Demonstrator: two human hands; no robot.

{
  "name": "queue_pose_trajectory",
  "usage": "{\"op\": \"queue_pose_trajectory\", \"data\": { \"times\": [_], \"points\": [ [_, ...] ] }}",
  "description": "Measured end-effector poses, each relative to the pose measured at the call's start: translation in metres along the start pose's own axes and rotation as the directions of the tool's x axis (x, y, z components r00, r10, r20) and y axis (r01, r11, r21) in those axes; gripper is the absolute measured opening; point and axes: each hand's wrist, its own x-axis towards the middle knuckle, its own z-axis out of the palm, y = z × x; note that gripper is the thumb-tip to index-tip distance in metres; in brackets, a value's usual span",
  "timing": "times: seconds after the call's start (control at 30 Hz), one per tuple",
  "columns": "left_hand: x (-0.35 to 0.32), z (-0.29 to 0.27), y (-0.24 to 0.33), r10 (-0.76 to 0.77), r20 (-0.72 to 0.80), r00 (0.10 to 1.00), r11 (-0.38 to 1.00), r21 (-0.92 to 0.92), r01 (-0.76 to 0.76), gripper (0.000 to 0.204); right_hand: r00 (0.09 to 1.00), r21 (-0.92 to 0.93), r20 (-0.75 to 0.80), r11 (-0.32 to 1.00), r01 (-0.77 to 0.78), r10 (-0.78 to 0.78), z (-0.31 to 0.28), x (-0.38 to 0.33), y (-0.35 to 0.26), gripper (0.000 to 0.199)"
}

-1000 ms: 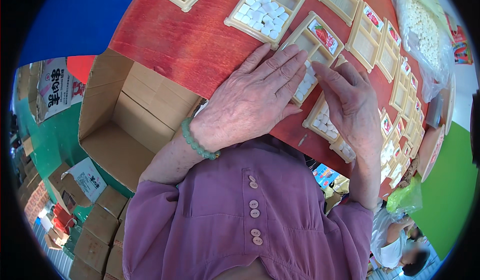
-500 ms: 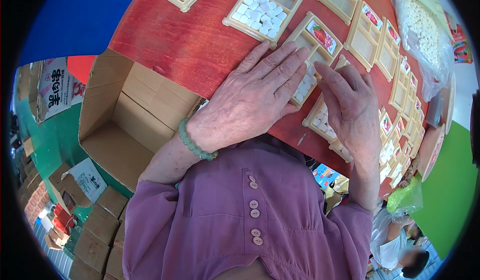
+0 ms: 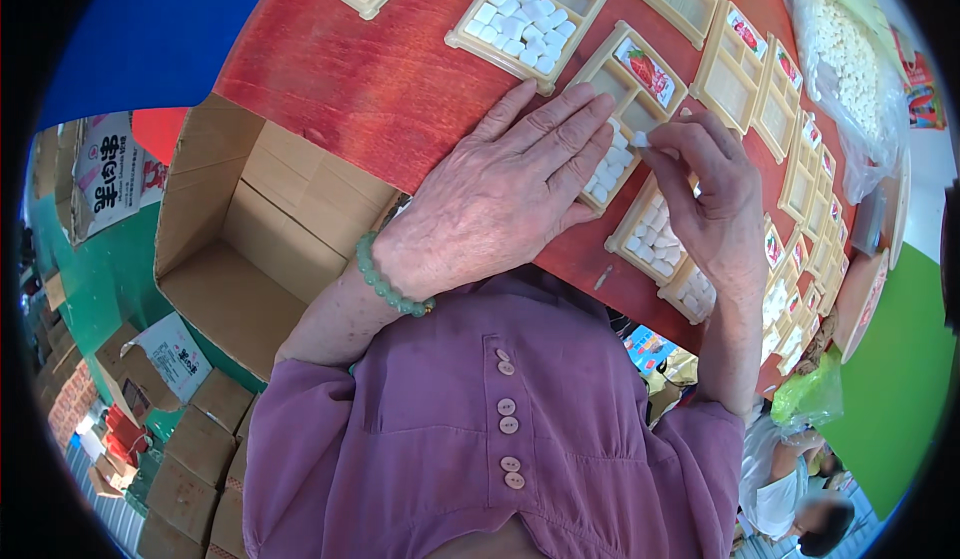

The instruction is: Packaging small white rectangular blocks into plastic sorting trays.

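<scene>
My left hand (image 3: 500, 189) lies flat with its fingers stretched out, partly covering a beige plastic tray (image 3: 583, 71). White marshmallows (image 3: 607, 174) fill the near part of that tray, and a strawberry-printed card (image 3: 644, 70) sits in its far end. Just right of the tray, my right hand (image 3: 705, 194) is closed, a small white marshmallow (image 3: 640, 139) pinched between thumb and forefinger. Under the right hand is another tray with marshmallows (image 3: 652, 239), partly hidden. Beyond my left fingertips stands a tray (image 3: 484, 56) with its large compartment full of marshmallows.
The red table (image 3: 340, 89) carries several more trays (image 3: 727, 89) to the right, some without marshmallows. A clear bag of marshmallows (image 3: 845, 59) lies at the far right. An open cardboard box (image 3: 250, 249) stands by the table's left edge. Another person (image 3: 780, 479) is at lower right.
My right hand has shifted slightly right and turned, and a marshmallow now shows in its pinch. More of the tray beneath it is visible. My left hand has hardly moved.
</scene>
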Motion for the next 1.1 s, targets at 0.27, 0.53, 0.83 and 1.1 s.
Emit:
{"op": "queue_pose_trajectory", "data": {
  "times": [0.27, 0.53, 0.83, 1.1],
  "points": [
    [-0.001, 0.001, 0.0, -0.001, 0.006, 1.0, 1.0, 0.005, 0.001, 0.063, 0.983, 0.087, 0.065, 0.98, -0.177, 0.171, -0.001, 0.002, -0.009, 0.008],
    [-0.001, 0.002, -0.001, -0.002, -0.006, 1.0, 1.0, 0.002, 0.002, 0.061, 0.957, -0.014, 0.132, 0.966, -0.258, 0.257, -0.005, 0.012, -0.016, 0.01],
    [0.0, 0.0, -0.001, -0.003, -0.003, 1.0, 1.0, -0.014, 0.003, 0.062, 0.983, -0.062, 0.136, 0.991, -0.118, 0.126, -0.003, 0.008, -0.015, 0.008],
    [0.001, -0.002, -0.002, 0.002, -0.001, 1.0, 0.998, -0.057, -0.002, 0.066, 0.984, -0.195, 0.123, 0.975, -0.106, 0.131, -0.011, 0.009, -0.024, 0.013]
  ]
}}
